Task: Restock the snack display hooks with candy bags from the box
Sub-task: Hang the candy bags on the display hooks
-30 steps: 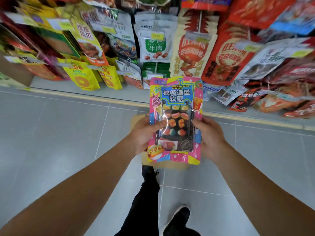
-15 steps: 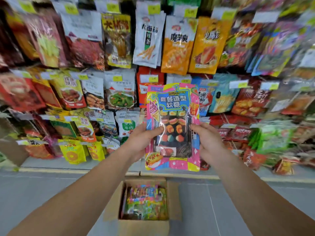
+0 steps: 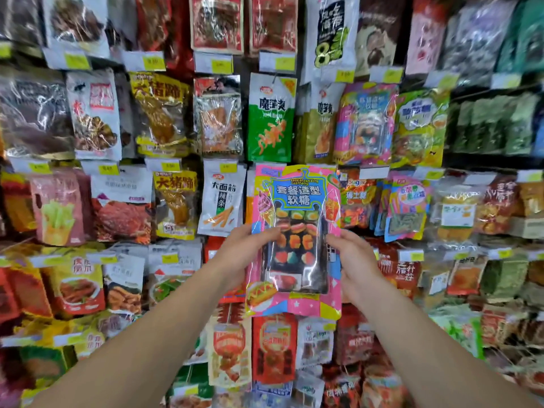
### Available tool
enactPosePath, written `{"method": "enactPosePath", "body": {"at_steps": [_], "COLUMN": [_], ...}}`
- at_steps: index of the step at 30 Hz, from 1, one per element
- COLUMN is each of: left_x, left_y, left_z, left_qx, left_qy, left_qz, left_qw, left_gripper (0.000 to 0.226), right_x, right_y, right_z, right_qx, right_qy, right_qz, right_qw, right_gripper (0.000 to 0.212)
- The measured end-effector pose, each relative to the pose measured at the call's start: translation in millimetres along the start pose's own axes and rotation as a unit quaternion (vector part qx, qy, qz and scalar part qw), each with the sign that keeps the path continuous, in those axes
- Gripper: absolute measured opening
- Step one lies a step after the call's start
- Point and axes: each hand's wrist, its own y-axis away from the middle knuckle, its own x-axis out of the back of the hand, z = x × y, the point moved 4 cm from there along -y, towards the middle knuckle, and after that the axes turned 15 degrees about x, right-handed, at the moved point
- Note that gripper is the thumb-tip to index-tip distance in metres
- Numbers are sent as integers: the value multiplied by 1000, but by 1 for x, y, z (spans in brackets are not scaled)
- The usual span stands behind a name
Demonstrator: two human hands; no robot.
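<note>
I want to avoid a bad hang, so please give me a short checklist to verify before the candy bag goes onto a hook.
1. Both hands hold the bag: ok. Left hand and right hand grip the candy bag at its side edges.
2. Bag upright, front facing out: ok.
3. Hang hole at bag top visible: cannot tell.
4. Matching product found: ok, a similar pink bag hangs up and to the right.
5. Free hook there: cannot tell, hooks are hidden by bags.
6. Bag already on a hook: not ok, it is only held.

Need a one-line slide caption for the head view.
Both hands, left hand and right hand, hold a colourful candy bag upright before a wall of hanging snack packets.
</note>
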Motion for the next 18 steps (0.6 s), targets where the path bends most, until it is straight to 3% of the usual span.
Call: {"method": "enactPosePath", "body": {"at_steps": [1, 4, 6, 10, 14, 18], "left_x": [0, -5, -7, -14, -29, -53], "left_y": [-11, -44, -62, -101, -134, -169], "left_z": [12, 46, 69, 109, 133, 153], "left_qx": [-13, -57, -95, -140, -159, -190], "left_qy": [8, 3, -10, -19, -27, -27], "left_qz": [4, -11, -11, -10, -19, -24], "left_qw": [1000, 998, 995, 990, 987, 981], "left_gripper": [63, 21, 7, 12, 10, 19], "right_x": [-2, -8, -13, -17, -12, 8], "right_y": [-11, -44, -64, -112, -162, -217], "right_z": [-4, -15, -21, -22, -27, -49], "right_qx": [7, 42, 54, 95, 140, 196], "right_qy": [-3, -11, -15, 19, 96, 166], "right_qz": [7, 11, 12, 29, 25, 54], "right_qw": [1000, 999, 998, 995, 985, 965], "right_gripper": [17, 16, 14, 4, 29, 22]}}
